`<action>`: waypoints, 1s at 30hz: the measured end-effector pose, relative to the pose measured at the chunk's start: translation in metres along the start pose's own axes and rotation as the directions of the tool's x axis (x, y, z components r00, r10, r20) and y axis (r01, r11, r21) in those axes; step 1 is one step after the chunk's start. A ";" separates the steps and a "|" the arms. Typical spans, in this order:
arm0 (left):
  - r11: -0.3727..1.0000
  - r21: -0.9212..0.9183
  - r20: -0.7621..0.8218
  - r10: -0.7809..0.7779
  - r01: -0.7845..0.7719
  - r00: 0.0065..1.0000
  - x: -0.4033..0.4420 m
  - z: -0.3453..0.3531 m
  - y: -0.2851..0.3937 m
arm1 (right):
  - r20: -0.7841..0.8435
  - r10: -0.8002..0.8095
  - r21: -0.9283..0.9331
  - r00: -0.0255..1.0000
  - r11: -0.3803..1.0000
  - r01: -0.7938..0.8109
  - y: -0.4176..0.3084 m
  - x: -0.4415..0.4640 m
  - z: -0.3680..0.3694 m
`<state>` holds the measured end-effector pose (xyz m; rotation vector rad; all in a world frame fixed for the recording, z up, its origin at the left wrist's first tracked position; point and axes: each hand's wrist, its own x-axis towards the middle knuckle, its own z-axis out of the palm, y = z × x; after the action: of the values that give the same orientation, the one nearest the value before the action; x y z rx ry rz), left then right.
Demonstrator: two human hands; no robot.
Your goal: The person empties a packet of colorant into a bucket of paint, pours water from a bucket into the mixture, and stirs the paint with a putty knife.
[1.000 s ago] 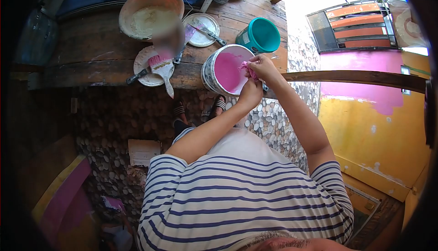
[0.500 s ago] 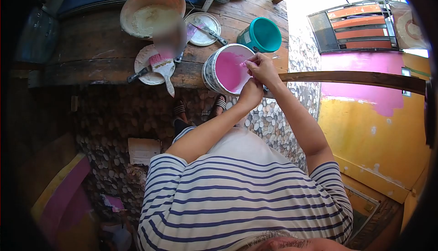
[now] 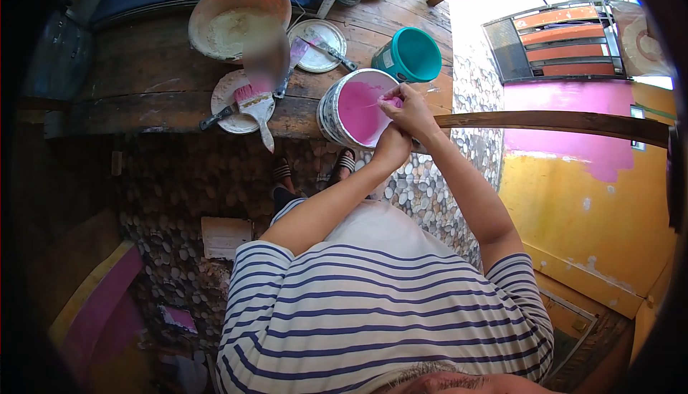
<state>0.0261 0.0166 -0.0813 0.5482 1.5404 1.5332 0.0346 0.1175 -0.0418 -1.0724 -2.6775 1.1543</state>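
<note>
A white bucket (image 3: 331,123) with pink paint (image 3: 356,111) inside stands at the table's front edge. My right hand (image 3: 408,113) is over its right rim, fingers curled together in a pinch. A small pinkish bit shows at those fingertips, too small to name. Just below, my left hand (image 3: 394,145) is closed at the near right rim, touching or almost touching my right hand; what it holds is hidden. Left of the bucket, a wide paintbrush (image 3: 255,111) with pink bristles lies across a round lid (image 3: 228,87).
A teal bucket (image 3: 419,54) stands behind the paint. Farther left are a large basin (image 3: 208,7) with pale residue and another lid (image 3: 333,32) carrying a scraper (image 3: 337,56). A wooden rail (image 3: 559,122) runs rightward from beside my hands. A pebble-patterned floor (image 3: 186,179) lies below.
My right hand's fingers have curled in more, and a pinkish bit now shows at them. My left hand has shifted very slightly. The buckets and brush have stayed put.
</note>
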 end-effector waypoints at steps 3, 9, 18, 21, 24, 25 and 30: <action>0.994 0.026 -0.047 0.108 -0.107 0.993 0.003 0.004 -0.010 | -0.031 -0.101 -0.106 0.994 0.990 0.097 -0.009 -0.002 -0.002; 0.992 0.073 -0.053 0.107 -0.103 0.993 0.008 0.009 -0.024 | -0.027 -0.118 -0.171 0.993 0.979 0.112 -0.013 -0.002 -0.002; 0.999 0.034 -0.059 0.007 -0.005 0.998 0.001 0.004 -0.005 | 0.001 -0.101 -0.109 0.995 0.989 0.100 0.003 0.007 0.001; 0.992 -0.013 -0.004 -0.129 0.129 0.992 0.001 0.000 0.003 | 0.012 -0.065 -0.072 0.998 0.995 0.066 0.009 0.009 0.001; 0.988 -0.030 0.008 -0.152 0.153 0.988 0.010 0.006 -0.014 | 0.026 -0.038 -0.065 0.999 0.997 0.039 0.004 0.009 -0.002; 0.975 -0.119 0.024 -0.184 0.186 0.983 0.010 0.004 -0.012 | 0.029 -0.035 -0.078 0.999 0.996 0.038 0.001 0.009 -0.003; 0.943 -0.241 -0.009 -0.240 0.231 0.971 0.008 0.005 -0.008 | 0.006 -0.073 -0.146 0.997 0.987 0.073 -0.004 0.007 -0.005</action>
<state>0.0279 0.0248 -0.0905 0.1898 1.3695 1.5212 0.0279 0.1227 -0.0371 -0.9819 -2.8138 0.9601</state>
